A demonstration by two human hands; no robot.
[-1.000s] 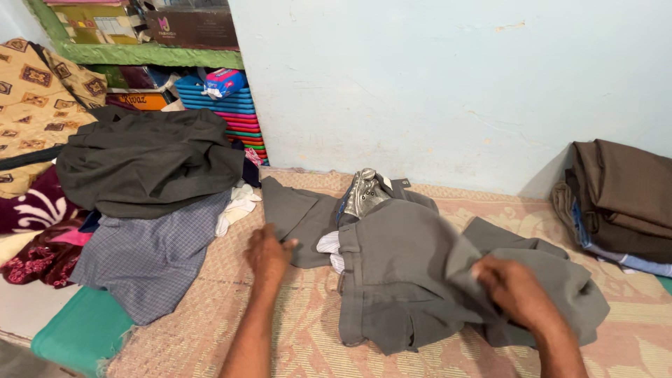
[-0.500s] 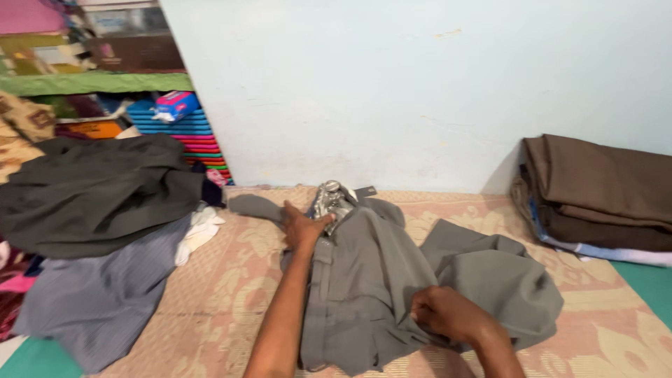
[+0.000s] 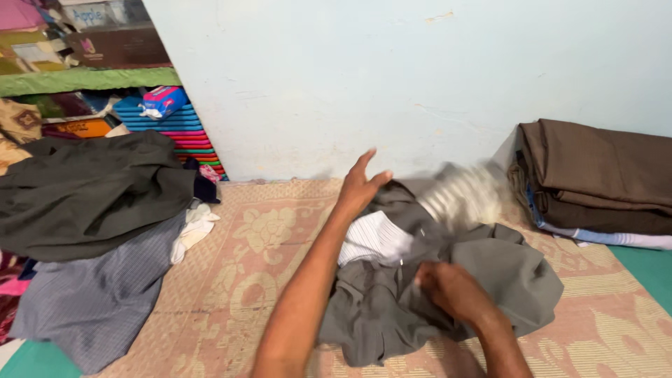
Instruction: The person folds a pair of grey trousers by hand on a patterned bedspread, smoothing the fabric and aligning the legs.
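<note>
Trousers (image 3: 490, 280), centre frame: plain grey, with a white striped lining (image 3: 374, 238) showing. Mat (image 3: 259, 238) beneath: faded pink and beige, floral pattern. Garment (image 3: 84, 196) at left: dark olive-grey. Shirt (image 3: 91, 294) at lower left: fine blue-grey check. Folded stack (image 3: 595, 175) at right: brown over light blue. Wall (image 3: 392, 77): pale blue.

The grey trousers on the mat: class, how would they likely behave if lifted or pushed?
The grey trousers lie rumpled in soft folds, so they would probably droop when lifted. Pushed, they would likely bunch up on the woven mat rather than slide. The right hand presses into them, so they seem to yield easily.
</note>
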